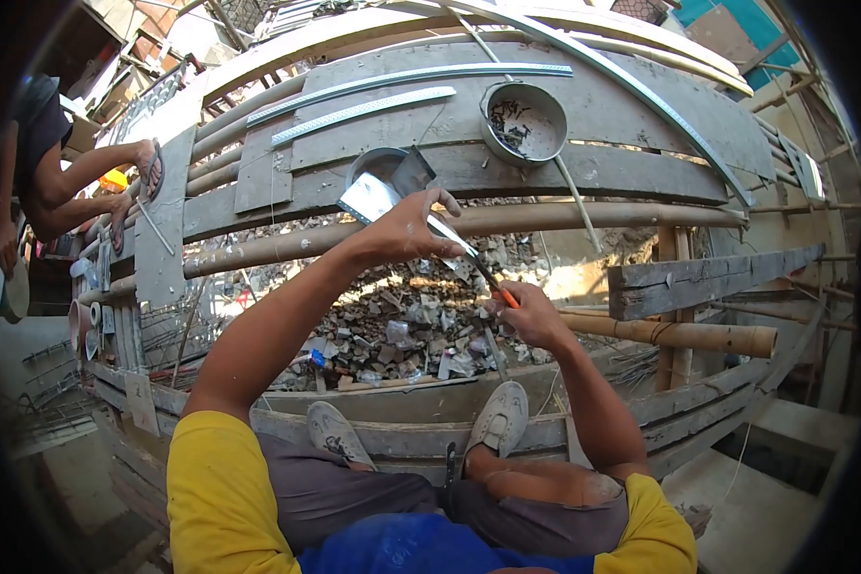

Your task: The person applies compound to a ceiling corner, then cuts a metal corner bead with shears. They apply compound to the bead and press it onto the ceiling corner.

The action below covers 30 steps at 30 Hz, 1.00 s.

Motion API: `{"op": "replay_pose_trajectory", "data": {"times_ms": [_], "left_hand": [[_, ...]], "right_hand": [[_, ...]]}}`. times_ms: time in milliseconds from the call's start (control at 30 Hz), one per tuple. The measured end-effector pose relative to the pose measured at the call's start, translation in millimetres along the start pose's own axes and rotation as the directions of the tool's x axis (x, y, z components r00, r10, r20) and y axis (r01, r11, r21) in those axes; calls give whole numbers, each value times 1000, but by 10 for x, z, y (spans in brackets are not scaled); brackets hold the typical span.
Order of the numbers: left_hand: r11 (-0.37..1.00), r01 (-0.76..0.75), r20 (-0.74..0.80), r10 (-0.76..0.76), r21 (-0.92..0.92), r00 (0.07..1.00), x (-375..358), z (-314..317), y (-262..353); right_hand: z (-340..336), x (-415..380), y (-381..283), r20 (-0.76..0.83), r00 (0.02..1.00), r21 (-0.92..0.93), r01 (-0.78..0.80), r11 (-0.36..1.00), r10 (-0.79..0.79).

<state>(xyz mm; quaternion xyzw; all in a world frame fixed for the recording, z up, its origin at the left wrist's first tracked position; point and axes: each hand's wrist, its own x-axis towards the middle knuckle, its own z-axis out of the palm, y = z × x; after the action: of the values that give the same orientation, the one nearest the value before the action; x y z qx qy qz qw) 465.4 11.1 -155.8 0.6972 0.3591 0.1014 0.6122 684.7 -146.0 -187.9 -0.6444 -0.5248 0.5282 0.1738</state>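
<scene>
My left hand [416, 228] is closed around a bright metal strip [445, 230], its thumb and fingers curled over the metal. A wide shiny end [368, 198] shows to the left of that hand. My right hand [529, 314] grips orange-handled snips [509, 298], whose dark jaws point up and left and meet the strip's lower end. Just beyond my left hand, a grey metal pan [416, 172] rests on the planks. Farther off stands a round bucket [523, 122] with dark small pieces inside, like screws or nails.
Perforated metal strips [364, 115] and a long metal channel [631, 110] lie across the plank platform [622, 172]. Below the bamboo pole [277, 251] is a gap over rubble [392, 335]. A sawn plank [717, 279] juts in at right. Another person's sandalled foot [151, 167] rests at left.
</scene>
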Motion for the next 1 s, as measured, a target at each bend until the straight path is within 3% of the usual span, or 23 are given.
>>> {"op": "replay_pose_trajectory", "data": {"times_ms": [67, 133, 267, 333, 367, 433, 467, 533, 633, 733, 800, 867, 967, 1000], "left_hand": [[1000, -17, -2, 17, 8, 1000, 9, -12, -26], [999, -35, -4, 35, 16, 999, 6, -13, -22], [999, -12, 23, 13, -40, 1000, -30, -13, 42], [998, 13, 21, -11, -61, 1000, -36, -14, 49], [999, 45, -18, -45, -20, 999, -25, -20, 53], [997, 78, -59, -76, 22, 995, -5, -37, 21], [999, 38, -112, -38, 3, 993, 6, -37, -30], [1000, -3, -166, 1, -13, 986, 15, -34, -83], [998, -43, -229, 30, -51, 973, 15, -24, -111], [997, -47, -246, 60, 58, 967, 10, 26, -75], [992, -18, -206, -8, -125, 979, -16, 79, -49], [988, 16, -162, -42, -155, 986, -22, 131, -38], [968, 61, -80, -83, -243, 993, -14, 254, -70], [950, 74, -42, -91, -302, 995, -23, 298, -57]], "right_hand": [[-8, -6, 28, 50, 998, 94, -29, 995, 25], [-21, -34, 50, 239, 971, 406, -107, 908, 8], [-40, -55, 44, 371, 928, 518, -229, 824, 24], [23, 38, 133, 165, 985, 204, 10, 979, -44], [24, 38, 179, 164, 986, 204, 9, 979, -43], [21, 8, 86, 19, 992, -64, 123, 990, -122], [32, 19, 116, 20, 992, -63, 124, 990, -123], [78, 70, 240, -48, 999, 80, 26, 996, -22], [167, 116, 353, -184, 981, 170, 99, 980, -67], [167, 139, 347, -175, 984, 266, 90, 960, -44], [171, 100, 230, -190, 981, 311, 98, 945, -39], [194, 88, 149, -204, 978, 356, 105, 929, -33], [242, 107, 88, -224, 972, 523, 185, 832, -75], [271, 115, 48, -247, 969, 657, 174, 733, -10]]}}
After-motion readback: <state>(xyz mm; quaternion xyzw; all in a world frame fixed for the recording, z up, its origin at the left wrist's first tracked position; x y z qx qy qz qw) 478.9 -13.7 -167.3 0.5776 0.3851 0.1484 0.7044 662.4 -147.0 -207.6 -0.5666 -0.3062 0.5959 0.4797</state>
